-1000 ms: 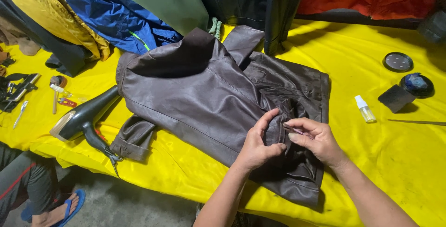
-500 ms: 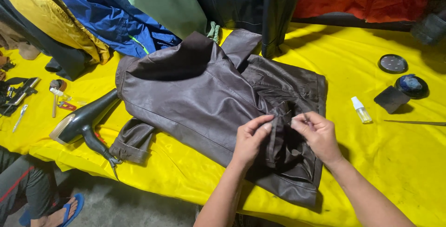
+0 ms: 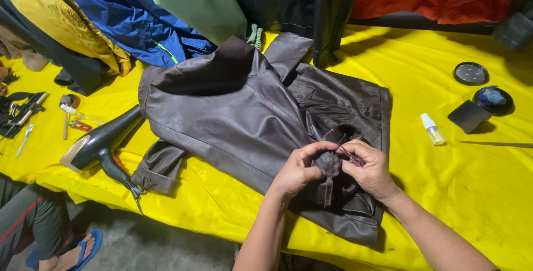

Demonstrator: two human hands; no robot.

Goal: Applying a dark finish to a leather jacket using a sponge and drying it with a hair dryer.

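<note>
A dark brown leather jacket (image 3: 233,115) lies spread on a yellow-covered table (image 3: 444,193). My left hand (image 3: 297,170) pinches a raised fold of the jacket's leather near its lower right part. Facing it, my right hand (image 3: 371,170) grips the same fold from the other side, fingertips meeting at the bunched leather. A thin dark item may sit between my right fingers, but it is too small to identify.
A black hair dryer (image 3: 100,143) lies left of the jacket, small tools (image 3: 66,117) beyond it. A small spray bottle (image 3: 432,129), a dark pad (image 3: 469,115) and two round tins (image 3: 471,73) sit at right. Jackets hang at the back. Another person's sandalled foot (image 3: 72,254) shows bottom left.
Both hands have shifted slightly up the jacket and drawn closer together, bunching the leather fold higher between the fingertips. The jacket's body has stayed put.
</note>
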